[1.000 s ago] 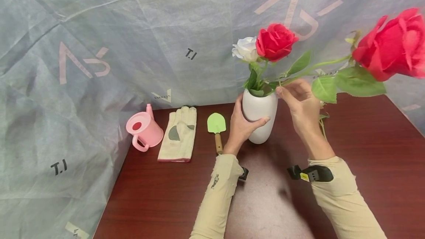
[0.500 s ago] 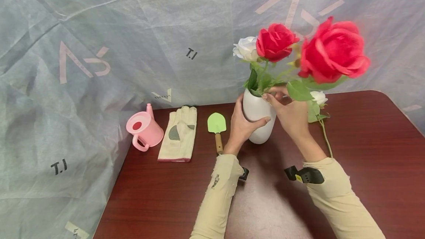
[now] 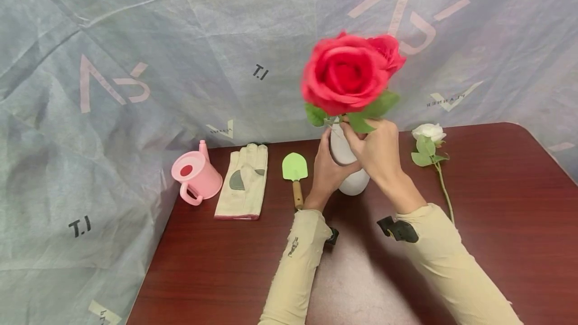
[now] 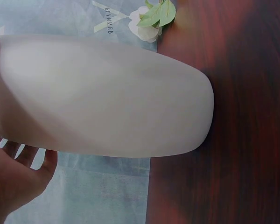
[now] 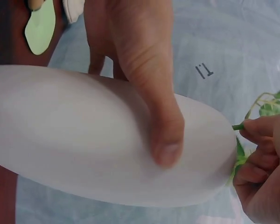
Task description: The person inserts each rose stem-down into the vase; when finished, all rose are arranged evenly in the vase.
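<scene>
A white vase stands upright on the table, and my left hand grips its side. The right wrist view shows that hand's thumb lying across the vase wall. At the vase's mouth my right hand pinches the green stem of a large red rose. Its bloom hangs in front of the vase's top and covers most of a second red rose behind. The white rose in the vase is hidden now. Whether the pinched stem's end is inside the mouth, I cannot tell.
Another white rose lies on the table to the right. Left of the vase are a green-bladed trowel, folded gloves and a pink watering can. A grey sheet hangs behind.
My right hand has moved left to the vase's mouth, and the red rose has swung from the far right to over the vase. My left hand has stayed on the vase.
</scene>
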{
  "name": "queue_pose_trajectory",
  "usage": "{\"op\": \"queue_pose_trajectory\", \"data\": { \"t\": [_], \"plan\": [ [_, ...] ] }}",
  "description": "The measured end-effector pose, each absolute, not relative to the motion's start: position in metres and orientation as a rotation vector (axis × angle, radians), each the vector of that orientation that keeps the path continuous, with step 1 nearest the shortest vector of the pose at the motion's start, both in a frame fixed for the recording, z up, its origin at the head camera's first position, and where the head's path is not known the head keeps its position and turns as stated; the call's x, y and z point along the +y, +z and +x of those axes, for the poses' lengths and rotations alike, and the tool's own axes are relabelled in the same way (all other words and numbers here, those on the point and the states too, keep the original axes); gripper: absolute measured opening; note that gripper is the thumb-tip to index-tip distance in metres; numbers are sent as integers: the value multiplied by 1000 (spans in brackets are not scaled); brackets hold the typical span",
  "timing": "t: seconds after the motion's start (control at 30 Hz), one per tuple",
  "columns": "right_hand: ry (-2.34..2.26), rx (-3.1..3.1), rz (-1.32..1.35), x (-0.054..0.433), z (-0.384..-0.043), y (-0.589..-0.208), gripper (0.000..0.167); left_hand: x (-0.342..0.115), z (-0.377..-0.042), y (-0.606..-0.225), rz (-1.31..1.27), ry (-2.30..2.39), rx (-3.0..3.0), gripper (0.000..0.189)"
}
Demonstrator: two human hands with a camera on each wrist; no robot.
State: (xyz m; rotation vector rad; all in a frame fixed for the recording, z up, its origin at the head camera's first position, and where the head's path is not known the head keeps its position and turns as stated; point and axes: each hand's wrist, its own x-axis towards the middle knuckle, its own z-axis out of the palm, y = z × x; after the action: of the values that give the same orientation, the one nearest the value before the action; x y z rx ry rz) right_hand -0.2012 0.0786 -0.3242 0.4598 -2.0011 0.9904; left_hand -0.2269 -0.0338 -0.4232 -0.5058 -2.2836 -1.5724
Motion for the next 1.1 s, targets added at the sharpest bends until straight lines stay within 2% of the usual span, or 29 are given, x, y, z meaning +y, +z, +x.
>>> {"op": "queue_pose_trajectory", "data": {
  "t": [0.07, 0.13, 0.27, 0.5, 0.67, 0.83, 0.97, 1.1],
  "plan": [
    [932, -2022, 478, 76, -203, -320, 31, -34, -228, -423, -504, -1556, -2293, 99],
    [879, -2061, 480, 72, -205, -315, 29, -35, -228, -422, -500, -1549, -2309, 99],
    [786, -2225, 416, 67, -206, -306, 12, -37, -228, -421, -481, -1540, -2343, 99],
    [733, -2386, 378, 73, -171, -299, 18, -37, -227, -421, -484, -1540, -2358, 96],
    [832, -2407, 543, 90, -142, -301, 18, -36, -226, -422, -489, -1514, -2319, 93],
    [968, -2473, 644, 114, -126, -312, 14, -35, -212, -402, -537, -1622, -2212, 91],
    [1049, -2548, 593, 142, -121, -327, 15, -33, -203, -390, -500, -1670, -2199, 88],
    [1190, -2619, 425, 179, -119, -348, 11, -33, -205, -393, -456, -1674, -2230, 89]
  ]
}}
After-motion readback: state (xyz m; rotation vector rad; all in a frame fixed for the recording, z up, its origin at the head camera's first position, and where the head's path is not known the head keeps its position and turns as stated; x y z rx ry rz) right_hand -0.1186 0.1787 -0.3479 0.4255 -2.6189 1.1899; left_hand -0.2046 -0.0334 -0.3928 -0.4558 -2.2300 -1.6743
